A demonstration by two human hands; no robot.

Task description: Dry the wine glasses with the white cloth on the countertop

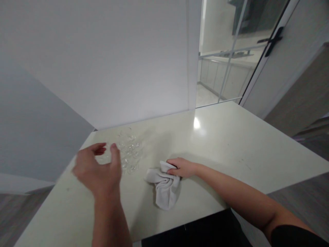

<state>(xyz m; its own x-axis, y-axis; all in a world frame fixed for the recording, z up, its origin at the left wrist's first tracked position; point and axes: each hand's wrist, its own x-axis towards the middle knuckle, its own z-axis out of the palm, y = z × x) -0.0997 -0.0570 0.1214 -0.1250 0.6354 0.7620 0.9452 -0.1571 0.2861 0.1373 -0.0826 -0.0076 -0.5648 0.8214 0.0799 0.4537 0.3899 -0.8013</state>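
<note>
On the pale table (221, 133), the white cloth (166, 193) is gripped in the right hand (184, 167) near the middle, while the left hand (99, 171) is held with fingers wide near clear glassware (131, 151) clustered far left.

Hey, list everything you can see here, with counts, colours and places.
Clear glass-like pieces: several, exact count unclear, colourless, table's left side
Cloth: one, whitish, in the right hand
Table: one, off-white, beneath the hands
Wall: one, white, behind the table
Glazed panel: one, clear with pale bars, upper right
Handle: one, black, upper right
Floor: one, grey, lower corners
Clothing: black, bottom edge
Left hand: one, bare, near the pieces
Right hand: one, bare, gripping cloth
</note>
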